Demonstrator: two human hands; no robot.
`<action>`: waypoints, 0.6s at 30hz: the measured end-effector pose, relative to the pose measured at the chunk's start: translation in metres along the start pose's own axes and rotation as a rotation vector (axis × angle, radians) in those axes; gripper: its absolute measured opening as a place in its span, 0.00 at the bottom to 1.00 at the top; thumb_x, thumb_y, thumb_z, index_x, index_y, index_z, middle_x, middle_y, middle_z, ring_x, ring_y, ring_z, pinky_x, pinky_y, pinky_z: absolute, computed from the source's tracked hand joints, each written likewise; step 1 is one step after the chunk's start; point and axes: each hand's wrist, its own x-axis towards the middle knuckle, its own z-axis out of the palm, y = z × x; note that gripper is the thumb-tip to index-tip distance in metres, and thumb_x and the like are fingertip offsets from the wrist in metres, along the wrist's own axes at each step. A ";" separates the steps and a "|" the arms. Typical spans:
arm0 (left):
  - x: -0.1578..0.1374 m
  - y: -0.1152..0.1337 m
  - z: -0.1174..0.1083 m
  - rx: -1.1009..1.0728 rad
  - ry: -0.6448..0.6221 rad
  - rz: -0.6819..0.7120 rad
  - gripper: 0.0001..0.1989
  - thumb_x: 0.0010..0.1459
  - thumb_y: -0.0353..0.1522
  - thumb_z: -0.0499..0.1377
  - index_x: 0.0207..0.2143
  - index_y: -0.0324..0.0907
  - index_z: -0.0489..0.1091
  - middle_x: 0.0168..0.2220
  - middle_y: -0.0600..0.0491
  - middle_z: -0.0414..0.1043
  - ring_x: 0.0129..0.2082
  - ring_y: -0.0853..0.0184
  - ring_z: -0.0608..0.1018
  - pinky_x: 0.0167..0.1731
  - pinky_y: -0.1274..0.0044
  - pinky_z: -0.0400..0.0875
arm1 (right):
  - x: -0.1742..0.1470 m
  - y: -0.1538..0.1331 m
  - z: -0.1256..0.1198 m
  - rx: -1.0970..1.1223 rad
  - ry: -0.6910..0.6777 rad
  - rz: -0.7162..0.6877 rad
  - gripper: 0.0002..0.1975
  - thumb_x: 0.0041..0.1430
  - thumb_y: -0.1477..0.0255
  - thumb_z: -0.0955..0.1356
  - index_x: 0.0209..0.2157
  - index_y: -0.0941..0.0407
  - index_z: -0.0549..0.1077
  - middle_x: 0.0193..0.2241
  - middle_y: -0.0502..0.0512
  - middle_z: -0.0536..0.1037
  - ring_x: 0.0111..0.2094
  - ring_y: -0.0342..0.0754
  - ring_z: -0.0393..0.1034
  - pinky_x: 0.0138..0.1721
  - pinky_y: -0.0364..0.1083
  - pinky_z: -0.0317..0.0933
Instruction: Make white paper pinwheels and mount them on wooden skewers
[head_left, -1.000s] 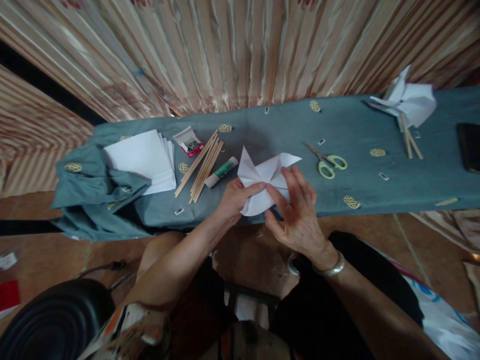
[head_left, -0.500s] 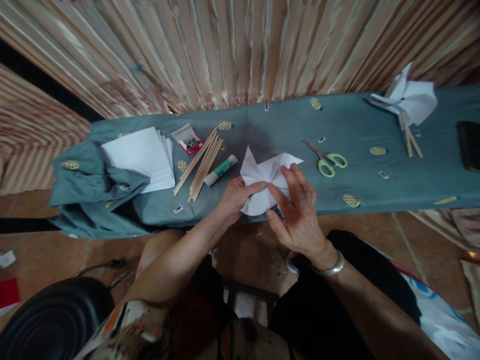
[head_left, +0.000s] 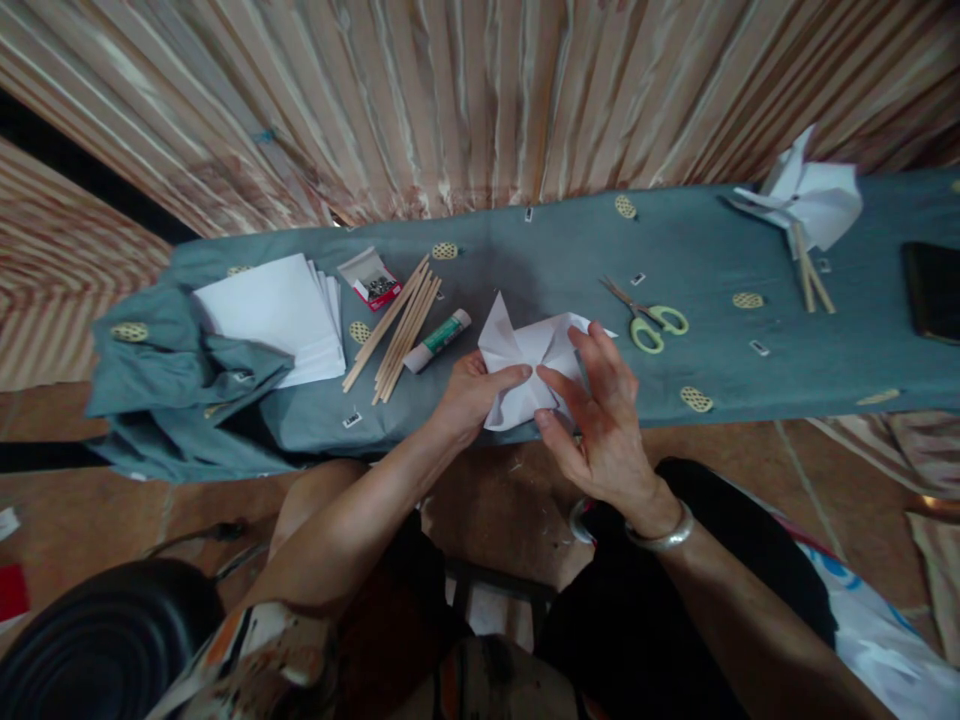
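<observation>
A white paper pinwheel (head_left: pixel 517 347) is held over the near edge of the cloth-covered table. My left hand (head_left: pixel 474 395) grips its left side, with the thumb pressed on top near the centre and the fingers underneath. Over its right side spreads my right hand (head_left: pixel 600 425), fingers apart, the index fingertip touching the paper near the centre. The right thumb lies at the lower edge of the paper. Left of the pinwheel lies a glue stick (head_left: pixel 437 341). Scissors (head_left: pixel 649 318) with light green handles rest to the right.
Wooden sticks (head_left: pixel 401 335), an open small red box (head_left: pixel 373 283) of dark bits and a stack of white paper (head_left: pixel 262 305) lie on the left. Finished-looking pinwheels on sticks (head_left: pixel 814 205) and a dark phone-like object (head_left: pixel 934 290) are at right. A striped curtain (head_left: pixel 480 110) hangs behind.
The right-hand fingers have shifted slightly right over the paper and spread a little. My left hand keeps its grip. The whole view has shifted slightly.
</observation>
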 end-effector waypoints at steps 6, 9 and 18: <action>0.003 0.008 -0.005 0.003 0.027 0.025 0.16 0.33 0.32 0.72 0.27 0.37 0.76 0.26 0.53 0.78 0.23 0.70 0.75 0.27 0.78 0.68 | 0.005 0.014 -0.018 0.211 0.125 0.316 0.18 0.61 0.63 0.67 0.50 0.55 0.74 0.56 0.63 0.73 0.58 0.58 0.67 0.58 0.59 0.60; 0.002 0.013 -0.007 -0.020 -0.006 -0.024 0.16 0.32 0.32 0.72 0.26 0.37 0.76 0.24 0.53 0.78 0.23 0.69 0.75 0.27 0.78 0.68 | 0.005 0.025 -0.018 0.459 0.050 0.598 0.17 0.58 0.57 0.69 0.42 0.54 0.78 0.42 0.58 0.82 0.45 0.55 0.75 0.49 0.56 0.66; -0.003 -0.004 -0.001 0.000 -0.051 -0.063 0.20 0.28 0.34 0.75 0.27 0.36 0.75 0.25 0.52 0.78 0.23 0.69 0.75 0.28 0.77 0.69 | 0.018 0.010 -0.002 1.160 -0.081 1.063 0.20 0.36 0.54 0.78 0.25 0.55 0.77 0.22 0.49 0.79 0.20 0.42 0.68 0.23 0.42 0.62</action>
